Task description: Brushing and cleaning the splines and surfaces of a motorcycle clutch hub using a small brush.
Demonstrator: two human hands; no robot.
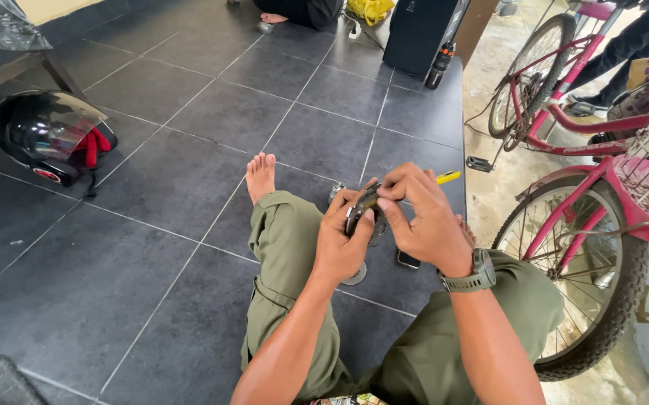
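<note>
I sit on a dark tiled floor with my legs stretched out in olive trousers. My left hand point(343, 240) and my right hand point(422, 217) meet above my knees, both gripping a small dark curved metal part point(362, 208). The right fingertips pinch its upper edge, the left thumb presses its side. Most of the part is hidden by my fingers. A watch sits on my right wrist.
A pink bicycle point(602, 217) with a front basket stands close on my right, a second pink bicycle point(542, 82) behind it. A black helmet point(47, 135) lies at the left. A yellow-handled tool point(448, 177), a round metal piece point(356, 276) and a small dark object point(407, 260) lie by my legs. Another person sits at the far top.
</note>
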